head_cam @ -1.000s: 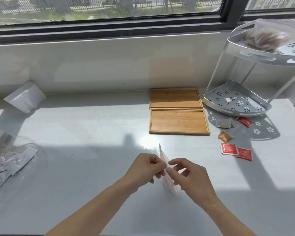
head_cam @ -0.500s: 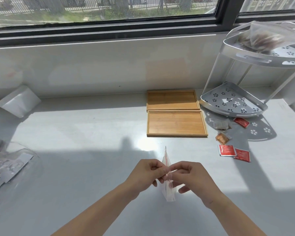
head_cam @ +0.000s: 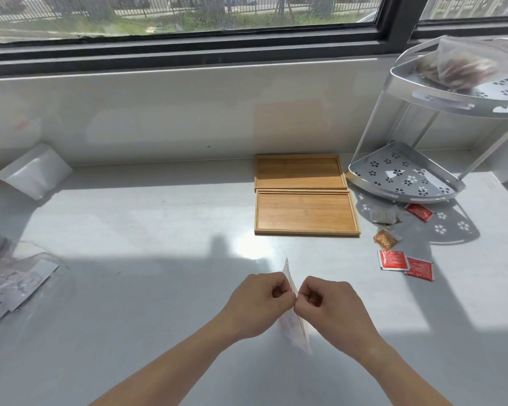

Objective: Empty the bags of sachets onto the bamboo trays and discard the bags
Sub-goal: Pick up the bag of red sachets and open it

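Here both hands' fingers (head_cam: 288, 297) pinch the seemingly empty bag (head_cam: 295, 332) between them.

Your left hand (head_cam: 258, 303) and right hand (head_cam: 329, 306) are curled into loose fists, knuckles nearly touching, thumbs and forefingers pinched on the small clear bag (head_cam: 295, 329) between them. Both bare forearms angle inward toward that bag.

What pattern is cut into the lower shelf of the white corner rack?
Small flower-shaped cutouts across the lower shelf of the white corner rack, clearest in the head view.
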The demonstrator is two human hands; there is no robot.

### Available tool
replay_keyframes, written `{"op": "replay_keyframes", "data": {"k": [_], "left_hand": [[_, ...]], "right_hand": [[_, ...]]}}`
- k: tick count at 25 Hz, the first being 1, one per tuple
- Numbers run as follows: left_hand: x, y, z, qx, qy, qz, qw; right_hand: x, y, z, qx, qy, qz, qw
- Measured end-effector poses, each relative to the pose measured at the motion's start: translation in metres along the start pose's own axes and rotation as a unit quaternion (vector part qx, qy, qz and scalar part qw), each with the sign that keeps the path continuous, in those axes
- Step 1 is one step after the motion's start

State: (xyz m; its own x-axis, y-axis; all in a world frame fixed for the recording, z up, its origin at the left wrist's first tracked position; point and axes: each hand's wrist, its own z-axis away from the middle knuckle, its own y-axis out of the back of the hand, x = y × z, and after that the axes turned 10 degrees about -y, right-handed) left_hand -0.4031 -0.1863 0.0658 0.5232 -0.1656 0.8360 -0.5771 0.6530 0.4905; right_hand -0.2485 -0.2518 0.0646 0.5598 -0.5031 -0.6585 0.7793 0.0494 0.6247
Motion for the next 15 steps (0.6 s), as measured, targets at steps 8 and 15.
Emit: {"op": "replay_keyframes", "data": {"k": [8,15], "left_hand": [[0.000,0.019,0.001,0.062,0.005,-0.093,0.994],[0.002,0.041,0.000,0.065,0.010,-0.098,0.993]], "right_hand": [[0.003,0.026,-0.001,0.148,-0.038,0.094,0.984],[0.005,0.048,0.000,0.177,-0.030,0.212,0.961]]}}
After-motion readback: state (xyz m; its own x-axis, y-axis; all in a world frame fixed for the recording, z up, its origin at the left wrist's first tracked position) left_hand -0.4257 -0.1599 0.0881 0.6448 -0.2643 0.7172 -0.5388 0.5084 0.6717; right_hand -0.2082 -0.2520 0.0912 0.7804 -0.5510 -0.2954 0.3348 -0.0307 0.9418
